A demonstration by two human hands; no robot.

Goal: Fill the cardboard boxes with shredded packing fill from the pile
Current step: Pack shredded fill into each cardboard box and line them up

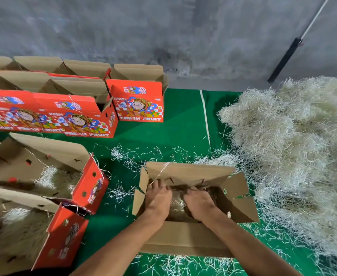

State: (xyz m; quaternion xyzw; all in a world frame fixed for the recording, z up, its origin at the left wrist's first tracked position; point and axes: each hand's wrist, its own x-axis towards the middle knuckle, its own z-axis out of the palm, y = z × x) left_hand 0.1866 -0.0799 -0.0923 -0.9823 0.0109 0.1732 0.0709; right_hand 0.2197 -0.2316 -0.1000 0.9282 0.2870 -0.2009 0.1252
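We see a green mat (pixel 175 126) spread over the floor, running up to a grey wall (pixel 163 32). We take the open box (pixel 185 240) in the middle as our marker. Right of it lies the big pile of pale shredded fill (pixel 295 140), touching the box's right flap. Loose strands (pixel 128 158) are scattered on the mat around the box (thickest behind it and in front). Left of it stand two open boxes (pixel 44 176) holding fill. Behind those, farther from us, red printed boxes (pixel 137 100) stand in rows. A white strip (pixel 205 120) lies on the mat behind the box.
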